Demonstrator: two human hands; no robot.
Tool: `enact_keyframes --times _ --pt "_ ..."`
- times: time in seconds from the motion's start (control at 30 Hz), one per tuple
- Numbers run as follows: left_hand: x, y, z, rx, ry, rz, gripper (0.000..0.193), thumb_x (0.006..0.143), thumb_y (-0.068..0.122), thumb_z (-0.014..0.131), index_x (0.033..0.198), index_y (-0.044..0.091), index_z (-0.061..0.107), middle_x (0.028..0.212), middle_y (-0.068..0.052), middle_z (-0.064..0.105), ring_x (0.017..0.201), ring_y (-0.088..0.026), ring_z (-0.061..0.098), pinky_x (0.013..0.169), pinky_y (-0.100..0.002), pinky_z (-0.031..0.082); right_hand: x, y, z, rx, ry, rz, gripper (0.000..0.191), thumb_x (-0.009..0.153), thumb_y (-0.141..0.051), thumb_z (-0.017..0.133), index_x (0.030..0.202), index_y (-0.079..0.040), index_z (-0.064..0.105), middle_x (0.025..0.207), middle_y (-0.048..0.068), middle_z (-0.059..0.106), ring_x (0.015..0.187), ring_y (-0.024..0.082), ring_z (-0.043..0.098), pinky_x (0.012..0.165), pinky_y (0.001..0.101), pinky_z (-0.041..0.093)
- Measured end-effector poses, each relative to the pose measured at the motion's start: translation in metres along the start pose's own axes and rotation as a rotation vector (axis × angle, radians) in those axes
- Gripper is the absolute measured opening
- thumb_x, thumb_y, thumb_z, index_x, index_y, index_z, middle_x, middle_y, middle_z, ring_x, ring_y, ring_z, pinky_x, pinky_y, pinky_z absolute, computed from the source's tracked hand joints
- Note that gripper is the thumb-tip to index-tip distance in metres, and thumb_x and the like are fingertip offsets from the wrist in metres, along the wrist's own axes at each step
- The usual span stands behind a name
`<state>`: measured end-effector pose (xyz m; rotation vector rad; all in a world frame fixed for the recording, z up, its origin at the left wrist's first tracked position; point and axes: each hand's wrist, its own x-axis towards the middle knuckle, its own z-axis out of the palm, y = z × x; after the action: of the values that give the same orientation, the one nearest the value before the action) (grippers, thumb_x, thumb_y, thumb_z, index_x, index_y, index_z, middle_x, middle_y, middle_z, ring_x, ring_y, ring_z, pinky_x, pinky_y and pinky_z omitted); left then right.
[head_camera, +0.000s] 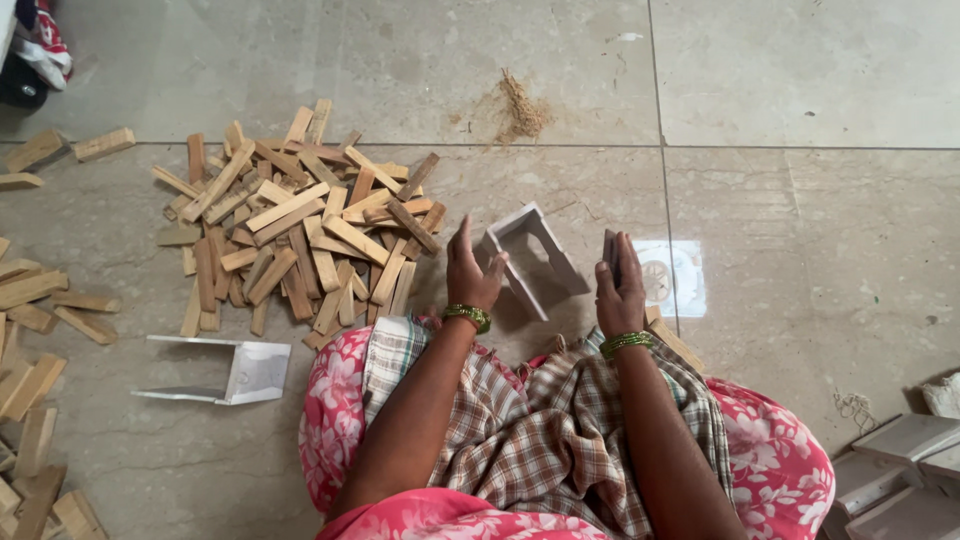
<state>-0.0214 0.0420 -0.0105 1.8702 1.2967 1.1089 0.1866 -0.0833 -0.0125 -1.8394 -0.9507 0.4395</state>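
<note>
On the tiled floor (800, 80), just before the person's lap, stands a white metal bracket (530, 255). The left hand (470, 275) rests half-open against its near side. The right hand (620, 290) pinches a dark flat piece (610, 255). A woodblock pile (295, 235) lies left.

Left hand (470, 275) touches the near edge of a grey U-shaped metal channel (530, 255) lying tilted on the tiled floor (780, 80), fingers loosely spread. Right hand (620, 290) closed on a small dark flat piece (609, 255), just right of the channel. Heap of short wooden strips (300, 225) lies left of the left hand. A second metal channel (235, 372) lies further left and nearer. Small sawdust pile (520, 110) beyond the hands. Checked cloth (540, 420) covers the lap.
</note>
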Motion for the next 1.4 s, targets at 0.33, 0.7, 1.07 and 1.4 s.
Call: enact_keyframes --times 0.33,0.7,1.07,1.4 --pt "-0.015 0.004 0.013 0.163 -0.501 -0.333 0.102 0.077 0.03 0.074 0.163 0.017 0.021 0.144 -0.019 0.058 0.123 -0.038 0.063 0.104 -0.046 0.051 -0.011 -0.009 0.012 0.089 -0.31 0.446 0.048 0.097 -0.022 0.059 0.145 -0.022 0.061 0.118 0.007 0.075 0.06 0.007 0.053 0.051 0.0236 0.05" --pt "-0.021 0.019 0.011 0.34 -0.225 0.345 0.088 0.075 0.045 0.078 0.145 0.008 0.039 0.144 -0.023 0.052 0.14 -0.04 0.038 0.11 -0.067 0.016 -0.006 -0.004 0.0 0.356 -0.146 0.577 0.05 0.097 -0.02 0.061 0.147 -0.016 0.059 0.082 0.0 0.057 0.057 0.008 0.05 0.05 0.0269 0.048" --pt "-0.009 -0.002 0.006 0.718 -0.699 0.226 0.061 0.091 0.011 0.065 0.149 0.026 0.051 0.133 -0.001 0.068 0.151 -0.022 0.039 0.128 -0.066 0.001 -0.004 0.011 0.003 0.457 -0.08 0.433 0.06 0.095 -0.019 0.064 0.153 -0.016 0.05 0.106 0.0 0.067 0.061 0.007 0.052 0.053 0.0258 0.051" --pt "-0.031 0.003 0.025 0.494 -0.752 0.358 0.04 0.086 0.045 0.073 0.117 0.02 0.071 0.12 -0.003 0.07 0.135 -0.024 0.052 0.121 -0.067 0.011 -0.023 -0.045 -0.023 -0.426 -0.396 -0.184 0.052 0.098 -0.022 0.065 0.149 -0.024 0.054 0.155 0.003 0.051 0.089 0.018 0.065 0.069 0.0318 0.058"
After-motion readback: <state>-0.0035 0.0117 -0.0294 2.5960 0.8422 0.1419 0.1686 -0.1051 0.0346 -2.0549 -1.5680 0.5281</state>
